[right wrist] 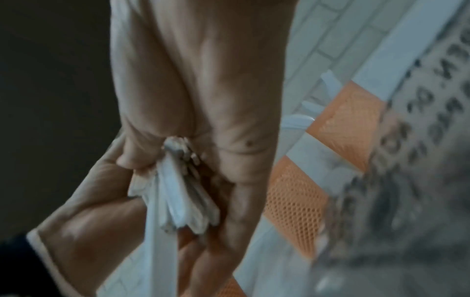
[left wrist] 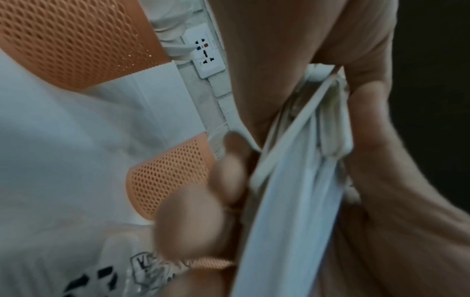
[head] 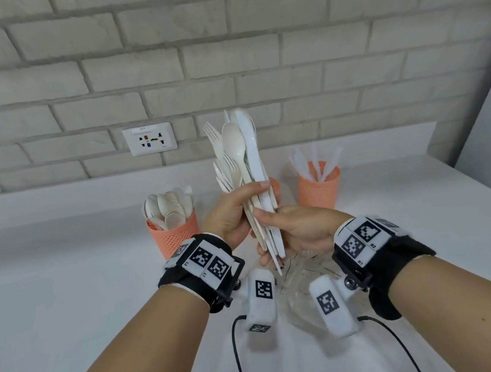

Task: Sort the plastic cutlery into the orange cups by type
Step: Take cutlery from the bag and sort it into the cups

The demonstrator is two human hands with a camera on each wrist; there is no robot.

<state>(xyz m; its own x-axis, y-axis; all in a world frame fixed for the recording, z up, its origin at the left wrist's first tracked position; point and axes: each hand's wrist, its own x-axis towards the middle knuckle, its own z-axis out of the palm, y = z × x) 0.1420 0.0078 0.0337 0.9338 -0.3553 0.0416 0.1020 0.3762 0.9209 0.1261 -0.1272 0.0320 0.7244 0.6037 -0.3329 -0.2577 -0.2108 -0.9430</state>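
A mixed bundle of white plastic cutlery (head: 242,161), forks, a spoon and knives, stands upright above the table's middle. My left hand (head: 235,212) grips the bundle around its handles. My right hand (head: 287,230) holds the lower handles (right wrist: 178,199) from the right, thumb on top. The same handles (left wrist: 295,180) show in the left wrist view. An orange mesh cup (head: 173,232) at left holds several spoons. Another orange cup (head: 319,187) at right holds several knives. A third orange cup (head: 274,183) is mostly hidden behind the bundle.
A clear glass bowl (head: 306,274) sits on the white table (head: 66,303) just below my hands. A brick wall with a power socket (head: 149,139) rises behind the cups. Black cables (head: 239,358) trail from my wrist cameras toward me.
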